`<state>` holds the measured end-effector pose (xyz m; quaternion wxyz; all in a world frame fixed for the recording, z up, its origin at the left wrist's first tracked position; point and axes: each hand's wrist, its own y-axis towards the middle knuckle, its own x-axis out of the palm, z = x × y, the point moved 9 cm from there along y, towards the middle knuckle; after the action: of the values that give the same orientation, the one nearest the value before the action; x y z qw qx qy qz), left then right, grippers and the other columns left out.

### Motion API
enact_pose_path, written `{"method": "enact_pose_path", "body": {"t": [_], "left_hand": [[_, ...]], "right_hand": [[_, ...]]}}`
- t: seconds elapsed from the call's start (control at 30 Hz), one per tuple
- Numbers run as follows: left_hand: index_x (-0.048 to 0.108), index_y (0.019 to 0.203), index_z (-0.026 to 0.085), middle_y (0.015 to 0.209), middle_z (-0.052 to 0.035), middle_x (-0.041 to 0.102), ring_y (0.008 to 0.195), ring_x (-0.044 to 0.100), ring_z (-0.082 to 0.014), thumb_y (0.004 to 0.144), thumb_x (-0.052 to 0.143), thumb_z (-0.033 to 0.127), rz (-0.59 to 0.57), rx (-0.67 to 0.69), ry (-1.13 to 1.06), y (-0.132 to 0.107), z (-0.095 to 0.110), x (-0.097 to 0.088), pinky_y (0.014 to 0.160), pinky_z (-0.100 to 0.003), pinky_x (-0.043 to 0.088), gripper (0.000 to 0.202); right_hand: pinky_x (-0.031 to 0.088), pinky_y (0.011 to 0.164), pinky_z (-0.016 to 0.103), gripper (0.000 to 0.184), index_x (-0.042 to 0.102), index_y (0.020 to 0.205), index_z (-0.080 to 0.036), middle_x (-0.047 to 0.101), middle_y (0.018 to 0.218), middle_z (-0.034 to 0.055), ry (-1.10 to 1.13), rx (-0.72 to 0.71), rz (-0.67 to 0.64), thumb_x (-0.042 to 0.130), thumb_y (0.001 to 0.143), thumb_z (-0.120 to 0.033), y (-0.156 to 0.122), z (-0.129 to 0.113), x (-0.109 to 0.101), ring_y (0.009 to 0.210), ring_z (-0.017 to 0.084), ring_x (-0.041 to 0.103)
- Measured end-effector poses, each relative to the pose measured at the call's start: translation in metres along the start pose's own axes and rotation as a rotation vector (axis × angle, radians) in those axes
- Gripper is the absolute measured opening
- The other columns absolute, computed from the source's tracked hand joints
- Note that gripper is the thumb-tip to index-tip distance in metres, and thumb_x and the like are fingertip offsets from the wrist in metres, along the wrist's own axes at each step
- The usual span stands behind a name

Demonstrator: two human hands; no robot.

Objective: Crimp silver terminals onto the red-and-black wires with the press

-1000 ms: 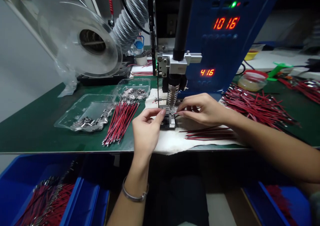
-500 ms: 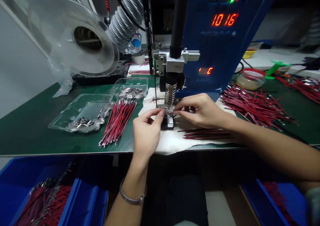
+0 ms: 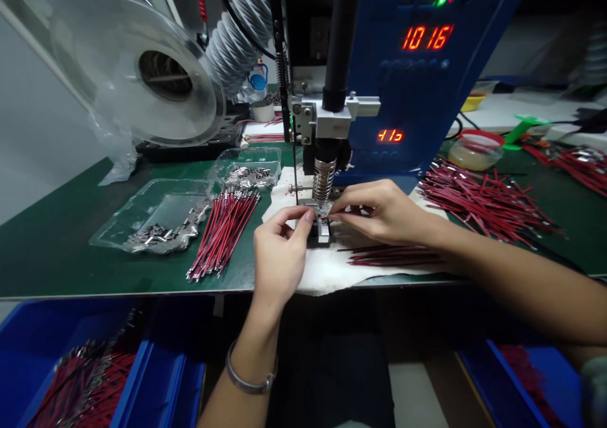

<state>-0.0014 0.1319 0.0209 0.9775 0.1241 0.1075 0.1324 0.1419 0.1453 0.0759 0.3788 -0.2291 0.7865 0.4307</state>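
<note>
Under press head, on desk: left hand and right hand, fingers pinched narrow on small part at metal fixture; what each grips, cannot tell.

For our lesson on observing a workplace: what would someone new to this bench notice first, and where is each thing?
Centre stage, the left hand and right hand pinch something small at the metal fixture under the blue machine, whose red digits glow above. Red wires sprawl on the right; a neater bundle lies on the left.
</note>
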Motion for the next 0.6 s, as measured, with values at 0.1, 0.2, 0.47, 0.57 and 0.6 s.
{"method": "enact_pose_path", "body": {"t": [0.1,0.2,0.47,0.57,0.6], "left_hand": [[0.073,0.083,0.018,0.060,-0.0009,0.059,0.049,0.039,-0.0085,0.079,0.066,0.035,-0.019,-0.006,0.002,-0.0003,0.0002,0.0016,0.045,-0.020,0.030,0.019],[0.072,0.084,0.018,0.057,0.0003,0.056,0.048,0.037,-0.0083,0.079,0.066,0.036,-0.023,-0.016,0.017,0.0009,-0.0021,0.0024,0.045,-0.021,0.028,0.020],[0.071,0.085,0.017,0.080,-0.0048,0.070,0.059,0.055,-0.0110,0.074,0.072,0.033,0.047,0.009,-0.062,0.0033,-0.0041,-0.0014,0.055,-0.021,0.042,0.020],[0.070,0.081,0.014,0.077,-0.0066,0.070,0.066,0.061,-0.0143,0.068,0.077,0.032,0.084,-0.039,-0.133,0.0034,-0.0064,-0.0031,0.059,-0.022,0.046,0.024],[0.069,0.080,0.013,0.075,-0.0069,0.070,0.066,0.062,-0.0149,0.067,0.078,0.032,0.091,-0.056,-0.144,0.0035,-0.0069,-0.0031,0.059,-0.022,0.046,0.024]], "right_hand": [[0.042,0.062,0.020,0.015,0.071,0.088,-0.010,0.067,0.076,0.0042,-0.003,0.011,0.019,0.059,0.086,-0.019,0.0000,-0.0002,-0.0001,0.065,0.009,0.058],[0.043,0.063,0.020,0.014,0.071,0.088,-0.011,0.068,0.077,0.0047,-0.013,0.009,0.041,0.059,0.086,-0.018,0.0006,-0.0005,0.0002,0.066,0.010,0.059],[0.043,0.059,0.020,0.012,0.072,0.085,-0.013,0.071,0.075,0.0027,-0.016,0.034,0.078,0.062,0.083,-0.018,-0.0007,0.0011,-0.0012,0.061,0.009,0.059],[0.043,0.058,0.019,0.011,0.073,0.083,-0.013,0.071,0.074,0.0023,-0.026,0.055,0.106,0.063,0.082,-0.018,-0.0016,0.0017,-0.0031,0.060,0.009,0.059],[0.042,0.057,0.019,0.010,0.073,0.083,-0.013,0.071,0.073,0.0020,-0.032,0.063,0.121,0.064,0.081,-0.018,-0.0018,0.0020,-0.0042,0.059,0.008,0.059]]}}
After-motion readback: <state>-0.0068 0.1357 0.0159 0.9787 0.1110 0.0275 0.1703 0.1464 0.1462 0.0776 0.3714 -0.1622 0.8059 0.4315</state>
